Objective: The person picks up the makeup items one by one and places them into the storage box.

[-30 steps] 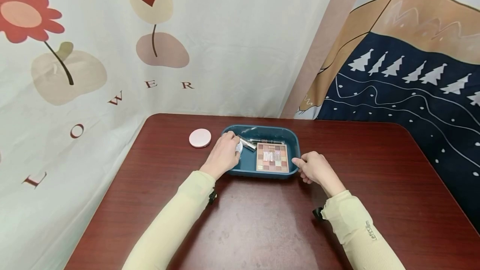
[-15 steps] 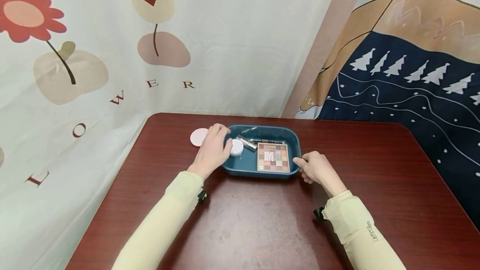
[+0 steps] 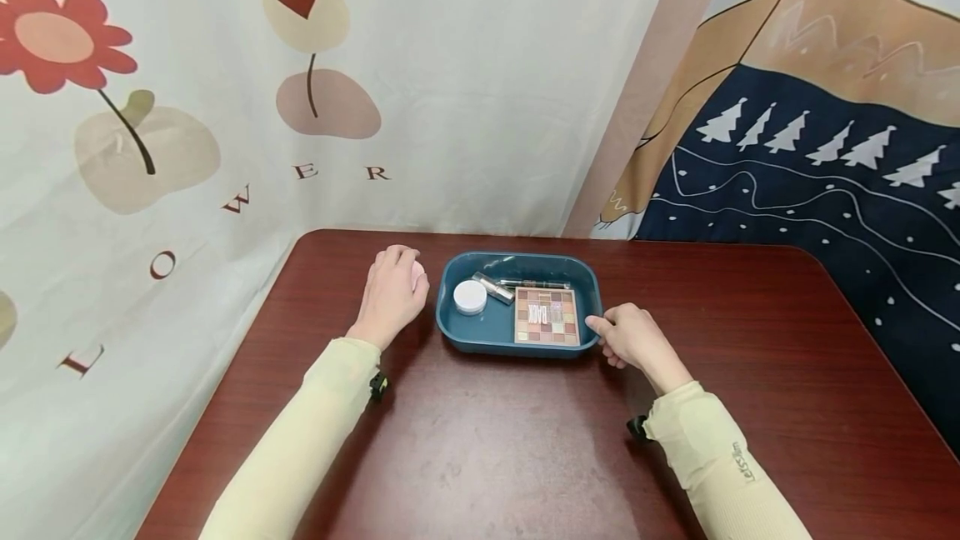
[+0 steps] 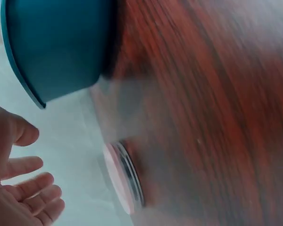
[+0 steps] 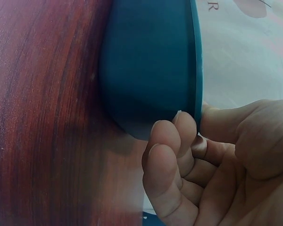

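Observation:
My left hand (image 3: 392,288) is over the round pink compact (image 3: 417,273), covering most of it in the head view. In the left wrist view, that hand's fingers are spread and hold nothing, with a gap between them and the compact (image 4: 119,179), which lies on the table. My right hand (image 3: 633,335) pinches the right end of a teal tray (image 3: 495,347), thumb on the inner side of the rim and fingers curled outside against the wall. Inside the tray are a round white container (image 3: 470,297), an eyeshadow palette (image 3: 547,317) and slim tubes (image 3: 492,287).
The tray stands on a reddish-brown wooden table (image 3: 480,448), near its back edge. Behind it hangs a pale curtain (image 3: 465,107) with flower prints. A dark blue printed cloth (image 3: 810,182) hangs at the right.
My left hand has let go of the white container inside the tray and moved left over the pink compact. The right hand keeps its grip on the tray rim.

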`<state>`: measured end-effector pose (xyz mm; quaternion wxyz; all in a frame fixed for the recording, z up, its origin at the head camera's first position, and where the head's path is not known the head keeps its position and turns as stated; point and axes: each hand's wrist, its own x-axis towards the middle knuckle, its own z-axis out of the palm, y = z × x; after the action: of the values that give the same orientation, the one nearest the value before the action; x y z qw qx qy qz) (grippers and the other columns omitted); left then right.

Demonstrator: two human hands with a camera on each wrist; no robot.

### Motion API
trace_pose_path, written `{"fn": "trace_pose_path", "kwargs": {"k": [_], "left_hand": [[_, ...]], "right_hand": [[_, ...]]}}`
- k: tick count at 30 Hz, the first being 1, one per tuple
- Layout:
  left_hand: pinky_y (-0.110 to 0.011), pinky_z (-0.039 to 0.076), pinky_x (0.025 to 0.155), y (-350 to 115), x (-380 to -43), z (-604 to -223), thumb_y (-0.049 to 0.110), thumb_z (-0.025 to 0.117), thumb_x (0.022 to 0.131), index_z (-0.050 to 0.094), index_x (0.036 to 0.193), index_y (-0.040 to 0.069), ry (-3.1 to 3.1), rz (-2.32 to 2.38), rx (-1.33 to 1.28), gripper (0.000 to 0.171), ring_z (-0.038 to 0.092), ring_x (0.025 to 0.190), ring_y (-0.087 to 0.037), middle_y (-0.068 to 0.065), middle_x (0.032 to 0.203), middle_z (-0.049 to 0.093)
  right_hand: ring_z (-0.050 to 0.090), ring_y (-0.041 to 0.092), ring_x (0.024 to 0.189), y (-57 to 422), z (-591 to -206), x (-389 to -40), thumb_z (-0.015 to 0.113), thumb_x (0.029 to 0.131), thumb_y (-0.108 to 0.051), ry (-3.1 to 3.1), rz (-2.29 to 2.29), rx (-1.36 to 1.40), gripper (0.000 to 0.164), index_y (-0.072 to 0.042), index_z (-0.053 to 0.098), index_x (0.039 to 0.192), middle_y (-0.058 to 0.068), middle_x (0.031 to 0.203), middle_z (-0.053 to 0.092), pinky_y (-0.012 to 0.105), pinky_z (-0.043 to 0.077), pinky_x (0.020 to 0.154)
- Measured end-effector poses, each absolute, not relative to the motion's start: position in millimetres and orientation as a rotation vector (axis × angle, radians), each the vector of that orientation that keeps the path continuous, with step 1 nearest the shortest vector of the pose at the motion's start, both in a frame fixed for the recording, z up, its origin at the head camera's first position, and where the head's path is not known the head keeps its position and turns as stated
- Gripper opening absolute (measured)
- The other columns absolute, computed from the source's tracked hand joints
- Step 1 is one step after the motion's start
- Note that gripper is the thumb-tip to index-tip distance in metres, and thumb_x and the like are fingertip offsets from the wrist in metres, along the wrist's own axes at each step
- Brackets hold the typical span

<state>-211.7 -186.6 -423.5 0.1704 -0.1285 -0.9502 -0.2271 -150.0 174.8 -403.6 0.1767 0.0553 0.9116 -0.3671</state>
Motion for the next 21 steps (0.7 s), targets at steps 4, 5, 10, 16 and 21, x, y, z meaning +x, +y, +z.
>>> {"fn": "trace_pose_path", "kwargs": {"k": [4,5,10,16,21], "left_hand": [[-0.059,0.038,0.106,-193,-215,-427,0.015,0.064,0.093,0.058,0.134,-0.008,-2.791,-0.62,-0.289,0.047,0.047,0.126,-0.045,-0.026,0.137,0.053],[-0.059,0.038,0.106,-194,-215,-427,0.016,0.065,0.093,0.056,0.136,-0.008,-2.821,-0.614,-0.268,0.05,0.046,0.127,-0.045,-0.027,0.139,0.052],[-0.062,0.035,0.108,-197,-217,-426,0.021,0.067,0.092,0.049,0.145,-0.008,-2.963,-0.576,-0.177,0.063,0.04,0.134,-0.049,-0.031,0.15,0.042],[-0.064,0.034,0.108,-200,-221,-429,0.022,0.069,0.091,0.048,0.146,-0.006,-3.029,-0.546,-0.128,0.065,0.037,0.135,-0.05,-0.032,0.152,0.038],[-0.064,0.033,0.108,-201,-224,-431,0.022,0.07,0.092,0.047,0.148,-0.005,-3.047,-0.529,-0.122,0.066,0.037,0.135,-0.05,-0.032,0.151,0.038]], "right_hand": [[0.059,0.017,0.057,175,-403,-149,0.059,0.107,-0.025,2.581,-1.038,0.158,0.035,0.004,0.067,0.09,0.01,0.07,0.061,0.029,0.056,0.057],[0.059,0.017,0.057,175,-403,-149,0.059,0.107,-0.025,2.58,-1.039,0.16,0.035,0.004,0.067,0.09,0.01,0.07,0.061,0.029,0.056,0.057],[0.059,0.016,0.057,174,-403,-150,0.059,0.107,-0.025,2.573,-1.045,0.163,0.035,0.004,0.067,0.09,0.01,0.07,0.061,0.028,0.056,0.057],[0.059,0.017,0.057,175,-404,-150,0.059,0.107,-0.025,2.576,-1.046,0.15,0.035,0.005,0.067,0.09,0.01,0.07,0.061,0.029,0.056,0.057],[0.06,0.017,0.057,175,-404,-149,0.059,0.107,-0.025,2.585,-1.034,0.147,0.035,0.004,0.067,0.089,0.01,0.069,0.061,0.03,0.057,0.057]]}}
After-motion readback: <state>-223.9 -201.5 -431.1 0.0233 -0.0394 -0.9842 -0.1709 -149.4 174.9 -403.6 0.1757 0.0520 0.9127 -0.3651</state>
